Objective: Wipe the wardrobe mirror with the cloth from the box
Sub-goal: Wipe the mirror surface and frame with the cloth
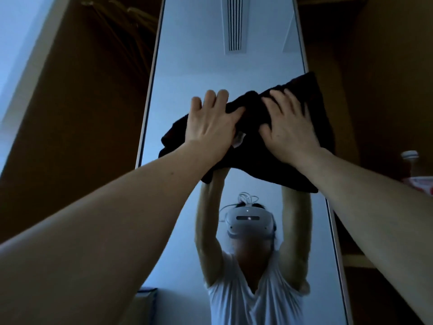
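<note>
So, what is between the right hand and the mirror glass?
The head view shows the dark cloth there: the right hand presses it against the mirror with spread fingers. The left hand presses the same cloth beside it.

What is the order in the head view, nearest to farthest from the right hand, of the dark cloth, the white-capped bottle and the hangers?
1. dark cloth, under the right hand.
2. white-capped bottle, far right.
3. hangers, top left.
</note>
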The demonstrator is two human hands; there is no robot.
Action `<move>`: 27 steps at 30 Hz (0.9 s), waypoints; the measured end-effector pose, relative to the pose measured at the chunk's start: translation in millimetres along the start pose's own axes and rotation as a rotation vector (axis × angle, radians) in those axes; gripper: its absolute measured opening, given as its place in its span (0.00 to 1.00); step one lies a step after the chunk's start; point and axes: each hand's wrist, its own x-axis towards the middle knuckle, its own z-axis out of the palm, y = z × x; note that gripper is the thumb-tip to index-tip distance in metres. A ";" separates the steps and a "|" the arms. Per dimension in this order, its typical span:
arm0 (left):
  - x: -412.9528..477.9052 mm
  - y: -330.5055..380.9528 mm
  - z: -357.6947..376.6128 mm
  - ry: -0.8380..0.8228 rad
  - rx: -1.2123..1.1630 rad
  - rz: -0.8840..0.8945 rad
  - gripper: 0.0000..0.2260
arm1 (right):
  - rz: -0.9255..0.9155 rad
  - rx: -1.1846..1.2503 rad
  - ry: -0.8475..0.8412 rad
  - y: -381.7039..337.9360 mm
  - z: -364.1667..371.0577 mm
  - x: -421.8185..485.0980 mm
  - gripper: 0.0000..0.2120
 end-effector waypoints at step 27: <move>-49.0 -33.5 22.2 0.278 -0.309 0.040 0.12 | -0.103 -0.015 0.326 7.8 3.1 -27.7 0.15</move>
